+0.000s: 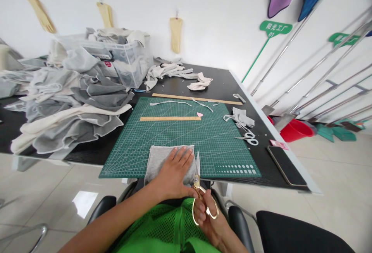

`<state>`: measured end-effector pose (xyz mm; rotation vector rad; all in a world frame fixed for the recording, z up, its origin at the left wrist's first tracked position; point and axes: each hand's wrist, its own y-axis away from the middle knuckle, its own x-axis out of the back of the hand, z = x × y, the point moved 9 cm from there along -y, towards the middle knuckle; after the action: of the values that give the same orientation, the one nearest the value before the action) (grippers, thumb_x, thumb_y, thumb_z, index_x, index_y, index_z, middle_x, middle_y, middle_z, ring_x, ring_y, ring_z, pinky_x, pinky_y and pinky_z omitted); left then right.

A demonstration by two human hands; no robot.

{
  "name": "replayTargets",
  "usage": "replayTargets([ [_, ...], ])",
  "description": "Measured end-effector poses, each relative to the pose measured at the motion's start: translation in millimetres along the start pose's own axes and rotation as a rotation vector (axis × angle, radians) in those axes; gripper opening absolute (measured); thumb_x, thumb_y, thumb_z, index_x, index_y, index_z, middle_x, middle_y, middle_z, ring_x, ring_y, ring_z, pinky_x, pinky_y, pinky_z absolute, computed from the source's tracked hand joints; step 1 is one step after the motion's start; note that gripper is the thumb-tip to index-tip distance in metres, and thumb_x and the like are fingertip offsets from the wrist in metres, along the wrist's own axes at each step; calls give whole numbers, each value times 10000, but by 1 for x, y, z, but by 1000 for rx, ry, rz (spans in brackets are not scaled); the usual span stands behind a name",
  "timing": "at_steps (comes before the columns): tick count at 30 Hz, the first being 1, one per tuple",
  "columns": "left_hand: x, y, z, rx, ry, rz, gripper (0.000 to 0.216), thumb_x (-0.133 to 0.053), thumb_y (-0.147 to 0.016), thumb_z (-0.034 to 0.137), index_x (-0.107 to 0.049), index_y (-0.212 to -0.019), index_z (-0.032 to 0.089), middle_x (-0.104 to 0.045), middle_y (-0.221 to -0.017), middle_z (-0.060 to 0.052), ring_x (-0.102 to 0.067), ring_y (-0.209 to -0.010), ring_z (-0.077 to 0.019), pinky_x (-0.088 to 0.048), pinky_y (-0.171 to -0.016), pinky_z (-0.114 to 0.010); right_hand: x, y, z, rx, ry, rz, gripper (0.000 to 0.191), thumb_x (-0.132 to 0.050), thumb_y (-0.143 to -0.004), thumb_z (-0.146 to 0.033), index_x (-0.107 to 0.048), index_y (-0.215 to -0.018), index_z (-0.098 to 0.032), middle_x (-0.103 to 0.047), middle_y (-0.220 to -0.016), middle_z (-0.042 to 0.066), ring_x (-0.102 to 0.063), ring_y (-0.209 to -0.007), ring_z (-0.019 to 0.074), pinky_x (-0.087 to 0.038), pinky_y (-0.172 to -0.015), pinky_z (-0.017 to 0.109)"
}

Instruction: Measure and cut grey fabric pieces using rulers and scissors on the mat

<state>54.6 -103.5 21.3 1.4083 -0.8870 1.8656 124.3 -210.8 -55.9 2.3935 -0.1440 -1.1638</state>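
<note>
A folded piece of grey fabric [158, 160] lies at the front edge of the green cutting mat [124, 144], its near part hanging over the edge. My left hand [176, 171] rests flat on it with the fingers stretched out. In my right hand [207, 214] is a pair of gold-handled scissors [197, 175], blades pointing away from me along the fabric's right side. The blades look closed or nearly so. Further up the mat lie a wooden ruler [170, 118], a small pink piece [200, 114] and thin fabric strips [171, 102].
Heaped grey and cream fabric [72, 105] covers the left, beside a full clear plastic bin [130, 63]. A longer wooden ruler [197, 98] lies along the mat's far edge. White-handled scissors [250, 140], fabric scraps [242, 117] and a phone [286, 166] are at the right.
</note>
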Motion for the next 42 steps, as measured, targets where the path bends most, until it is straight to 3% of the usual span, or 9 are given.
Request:
replayTargets([
  [6,-2,10,7,-6,-5,-5,1147,-417,-770,902,-244,-1593,122,-253,-1656,-149,-119,-1553,-354,-23,-1257,-537,17,6,17,-22,57,-55,520,-779,-754,-652,-625,-913,-182,-433,-563,-99,-320,-425,38,-283,-417,179],
  [12,-2,17,15,3,24,2,1186,-337,-738,960,-275,-1586,133,-261,-1654,-147,-146,-1545,-366,-48,-1252,-532,41,13,28,-52,67,-37,689,-843,-670,-648,-640,-1174,-225,-550,-629,-54,-494,-498,92,-413,-499,226],
  [19,12,3,5,68,73,4,907,-335,-878,835,-461,-1483,171,-466,-1548,-113,-362,-1443,-319,-222,-1200,-495,31,17,23,-88,-61,-50,623,-788,-719,-677,-682,-1095,-192,-567,-651,-46,-513,-523,98,-426,-531,232],
  [23,16,-4,-2,103,102,22,579,-366,-999,642,-560,-1373,245,-549,-1472,-48,-449,-1349,-268,-336,-1113,-475,30,15,22,-47,-104,-90,596,-704,-796,-691,-694,-1087,-171,-566,-644,-40,-523,-509,115,-435,-523,256],
  [26,14,-5,-4,119,101,30,442,-377,-1045,492,-554,-1368,248,-529,-1488,-31,-435,-1348,-248,-337,-1110,-459,28,14,22,-40,-104,-122,578,-700,-817,-665,-699,-1109,-166,-557,-646,-41,-516,-514,112,-449,-542,263],
  [33,6,-2,-1,111,0,38,546,-338,-1060,448,-353,-1539,188,-400,-1593,-63,-357,-1422,-246,-277,-1170,-445,22,8,19,-52,-125,-169,559,-646,-856,-668,-705,-1114,-176,-516,-613,-49,-431,-487,109,-419,-494,262],
  [42,7,-2,3,104,-118,65,527,-359,-1056,417,-386,-1530,189,-406,-1591,-72,-380,-1415,-242,-301,-1160,-424,2,-3,10,28,-107,-125,485,-671,-869,-611,-722,-1035,-158,-496,-611,-44,-414,-508,104,-379,-514,263],
])
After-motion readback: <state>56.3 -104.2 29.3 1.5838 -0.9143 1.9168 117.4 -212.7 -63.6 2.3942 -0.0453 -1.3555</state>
